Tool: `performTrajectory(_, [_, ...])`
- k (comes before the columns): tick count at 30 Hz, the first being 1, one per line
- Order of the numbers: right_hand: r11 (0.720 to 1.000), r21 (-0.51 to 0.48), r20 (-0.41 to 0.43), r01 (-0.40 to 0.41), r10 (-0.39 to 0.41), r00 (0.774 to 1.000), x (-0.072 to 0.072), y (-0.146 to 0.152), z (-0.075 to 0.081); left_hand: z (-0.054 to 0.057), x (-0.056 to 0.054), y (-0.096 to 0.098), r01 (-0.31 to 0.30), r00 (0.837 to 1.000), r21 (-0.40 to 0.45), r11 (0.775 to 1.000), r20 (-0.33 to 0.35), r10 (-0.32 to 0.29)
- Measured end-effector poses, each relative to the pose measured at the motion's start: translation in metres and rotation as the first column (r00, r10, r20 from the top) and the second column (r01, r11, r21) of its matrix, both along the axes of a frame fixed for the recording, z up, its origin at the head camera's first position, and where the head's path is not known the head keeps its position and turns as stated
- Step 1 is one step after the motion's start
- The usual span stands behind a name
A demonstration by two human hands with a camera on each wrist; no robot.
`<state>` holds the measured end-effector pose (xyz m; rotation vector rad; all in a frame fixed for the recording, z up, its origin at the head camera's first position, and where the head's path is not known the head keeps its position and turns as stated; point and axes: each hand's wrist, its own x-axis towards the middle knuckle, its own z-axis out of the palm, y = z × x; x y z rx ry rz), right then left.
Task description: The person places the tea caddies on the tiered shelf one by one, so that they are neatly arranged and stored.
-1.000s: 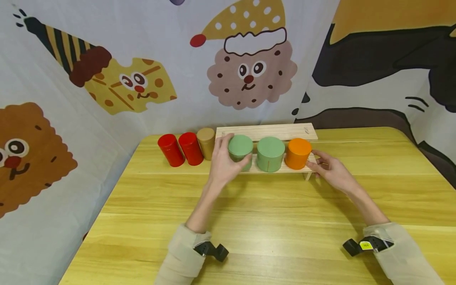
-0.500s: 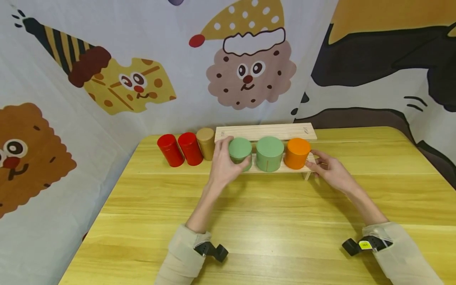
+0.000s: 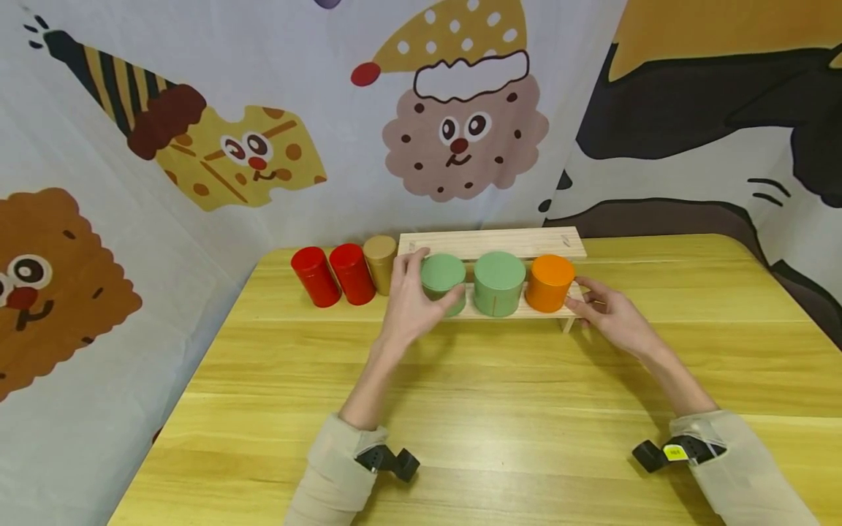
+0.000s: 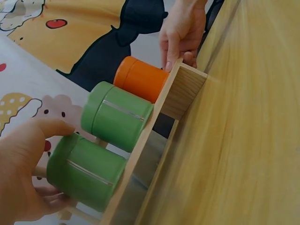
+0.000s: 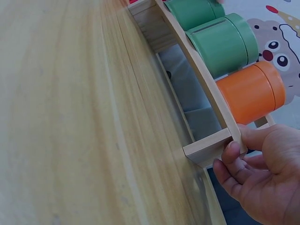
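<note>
My left hand (image 3: 416,299) curls around the left green canister (image 4: 89,171), thumb and fingers on opposite sides of its lid end. That canister stands on the lower shelf of a two-step wooden rack (image 3: 490,242). Beside it on the same shelf are a second green canister (image 3: 498,285), with a thin line down its side, and an orange canister (image 3: 550,283) at the right end. My right hand (image 5: 272,173) pinches the rack's right end, thumb on the shelf board and fingertips beneath, close to the orange canister.
Left of the rack, two red canisters (image 3: 316,277) and a gold canister (image 3: 380,264) stand on the wooden table (image 3: 460,409). A cartoon-printed cloth (image 3: 316,146) hangs directly behind the table.
The left green canister has sunk slightly onto the shelf, and my left hand has shifted a little to the left. My right hand keeps its place at the rack's end.
</note>
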<state>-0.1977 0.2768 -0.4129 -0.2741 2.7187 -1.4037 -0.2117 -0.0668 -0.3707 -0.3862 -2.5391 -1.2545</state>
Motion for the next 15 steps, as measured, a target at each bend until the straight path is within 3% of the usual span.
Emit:
performTrajectory(7, [1.0, -0.015, 0.001, -0.009, 0.009, 1.0, 0.0, 0.0, 0.001, 0.01, 0.002, -0.007, 0.0, 0.999, 0.019, 1.0, -0.052, 0.001])
performTrajectory(15, [1.0, -0.01, 0.018, -0.015, 0.015, 1.0, 0.001, 0.0, 0.002, 0.013, 0.0, -0.02, 0.004, 0.994, 0.09, 0.996, -0.111, 0.006])
